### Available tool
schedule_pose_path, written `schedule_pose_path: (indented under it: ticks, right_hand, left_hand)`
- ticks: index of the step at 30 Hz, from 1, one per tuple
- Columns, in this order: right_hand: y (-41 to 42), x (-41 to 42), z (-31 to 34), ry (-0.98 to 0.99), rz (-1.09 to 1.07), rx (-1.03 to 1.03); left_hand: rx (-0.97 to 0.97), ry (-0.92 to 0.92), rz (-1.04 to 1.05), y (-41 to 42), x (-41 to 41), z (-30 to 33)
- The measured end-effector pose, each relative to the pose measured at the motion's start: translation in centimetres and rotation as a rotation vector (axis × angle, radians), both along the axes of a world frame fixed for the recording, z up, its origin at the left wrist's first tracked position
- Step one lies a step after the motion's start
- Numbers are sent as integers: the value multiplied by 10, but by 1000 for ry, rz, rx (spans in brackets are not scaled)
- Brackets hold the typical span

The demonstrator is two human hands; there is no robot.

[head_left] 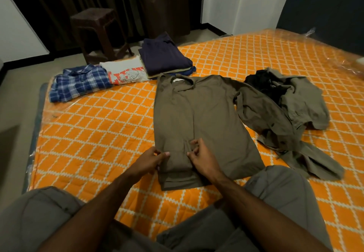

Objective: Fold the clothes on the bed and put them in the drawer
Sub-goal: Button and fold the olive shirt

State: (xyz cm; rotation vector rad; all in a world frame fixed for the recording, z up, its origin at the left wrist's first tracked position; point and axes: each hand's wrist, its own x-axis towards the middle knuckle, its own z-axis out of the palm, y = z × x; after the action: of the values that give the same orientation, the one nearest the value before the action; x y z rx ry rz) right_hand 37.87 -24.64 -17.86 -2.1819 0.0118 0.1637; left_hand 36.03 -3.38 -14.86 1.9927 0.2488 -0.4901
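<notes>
**Squaring the olive shirt before the next fold**

While I kneel at the edge of the bed, both hands work the near end of the olive shirt, which lies flat straight ahead of me with its collar at the far end and its left side already folded in. My left hand pinches the shirt's folded left edge between thumb and fingers, and my right hand, just beside it, pinches a small tab of cloth near the hem; I judge I hold both spots so the layers stay lined up and the narrow panel does not slip. Beyond my right hand and off to that side, the shirt's other sleeve trails toward a crumpled olive garment with a black piece bunched on it, both apparently awaiting folding. Far ahead of my left hand sit the finished ones, kept apart from the loose heap: a plaid shirt, a white printed tee and a navy stack. No drawer is visible, so putting away seems some way off.
</notes>
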Motion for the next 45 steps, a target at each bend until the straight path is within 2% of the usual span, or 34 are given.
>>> schedule_pose_path:
  ticks: [4,7,10,13,16,18,22,25,27,29,31,33,35,40,45]
  right_hand:
    - [-4,0,7,-52,123,-154]
    - [-4,-6,8,13,222,-343]
    - [0,-10,9,-292,214,-622]
    - [12,-4,0,-449,335,-628]
    - [18,-2,-26,-303,490,-699]
    - [15,-6,-40,-191,511,-692]
    - [11,-4,-38,-111,567,-643]
    - [3,14,-15,47,541,-347]
    - [-21,39,-2,67,429,-152]
    - [-52,65,3,7,254,-181]
    - [-98,93,7,12,67,-345]
    - [-137,110,8,115,-30,-494]
    - [-171,117,3,221,-80,-474]
    - [-189,125,-9,278,-111,-440]
    - [-196,125,-3,261,-2,-295]
  left_hand:
    - [67,-42,-112,1,3,-11]
    - [382,-249,-235,6,5,-30]
    - [602,-403,-254,7,10,-38]
    - [722,-447,-382,4,12,-45]
    - [829,-313,-559,-2,4,-52]
    - [886,-305,-591,-4,0,-55]
    - [933,-371,-575,-8,4,-56]
    - [934,-479,-568,-15,22,-51]
    - [960,-524,-597,-27,50,-42]
    - [919,-525,-595,-38,77,-33]
    - [886,-509,-605,-63,115,-28]
    - [823,-496,-590,-87,150,-24]
    - [759,-469,-595,-121,187,-24]
    - [703,-375,-639,-201,257,-33]
    - [809,-374,-554,-265,310,-33]
